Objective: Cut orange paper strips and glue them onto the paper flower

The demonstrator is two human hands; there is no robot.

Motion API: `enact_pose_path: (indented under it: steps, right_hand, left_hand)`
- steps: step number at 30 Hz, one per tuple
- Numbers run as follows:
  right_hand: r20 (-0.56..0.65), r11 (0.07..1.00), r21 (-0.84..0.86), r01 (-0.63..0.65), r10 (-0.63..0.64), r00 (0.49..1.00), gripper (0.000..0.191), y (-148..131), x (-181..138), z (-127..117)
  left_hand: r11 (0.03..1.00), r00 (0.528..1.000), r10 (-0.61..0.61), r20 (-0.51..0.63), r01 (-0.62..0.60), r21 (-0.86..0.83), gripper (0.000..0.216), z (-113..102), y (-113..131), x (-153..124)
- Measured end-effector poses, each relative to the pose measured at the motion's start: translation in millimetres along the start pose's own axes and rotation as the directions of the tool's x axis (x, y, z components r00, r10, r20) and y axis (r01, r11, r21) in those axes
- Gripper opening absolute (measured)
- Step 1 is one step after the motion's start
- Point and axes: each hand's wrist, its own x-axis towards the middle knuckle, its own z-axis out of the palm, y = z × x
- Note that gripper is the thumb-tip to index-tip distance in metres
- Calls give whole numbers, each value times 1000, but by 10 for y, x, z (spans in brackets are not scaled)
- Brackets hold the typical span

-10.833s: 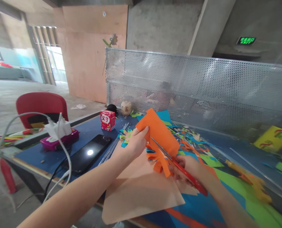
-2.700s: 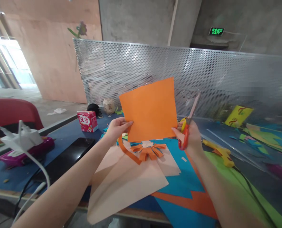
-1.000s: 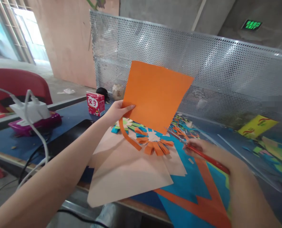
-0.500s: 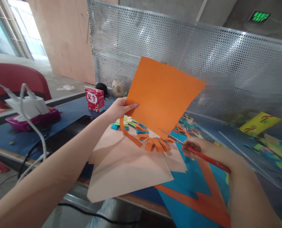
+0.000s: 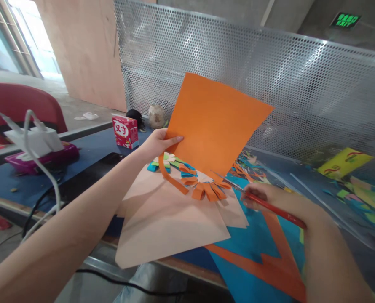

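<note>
1. Left hand [image 5: 161,141] pinches the left edge of the orange sheet [image 5: 219,122], which is raised, tilted, above peach paper [image 5: 175,233].
2. Orange strip [image 5: 174,182] hangs below that hand.
3. Right hand [image 5: 257,196] grips red-handled scissors [image 5: 276,209], blades at the sheet's lower edge.
4. Orange loops [image 5: 210,192] lie beneath.

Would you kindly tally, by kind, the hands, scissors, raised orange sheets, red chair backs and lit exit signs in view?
Hands: 2
Scissors: 1
Raised orange sheet: 1
Red chair back: 1
Lit exit sign: 1
Total: 6
</note>
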Motion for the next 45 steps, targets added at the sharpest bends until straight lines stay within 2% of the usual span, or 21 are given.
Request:
enact_pose_path:
  steps: [19,27,32,45]
  right_hand:
    - [-24,999,-23,-24,24,999,21,25,-18,6]
    - [19,993,-40,-110,111,994,29,-48,3,-5]
    - [14,991,-91,-102,103,995,29,-63,-19,-7]
    - [13,994,-38,-102,102,995,27,-37,-6,1]
  left_hand:
    - [1000,1000,3,8,-3,1,28,-7,-7,6]
    - [1000,999,0,45,0,-7,31,-25,-16,12]
    - [1000,999,12,53,-11,-10,27,-31,-29,14]
    - [1000,999,12,40,-12,-5,28,-40,-41,26]
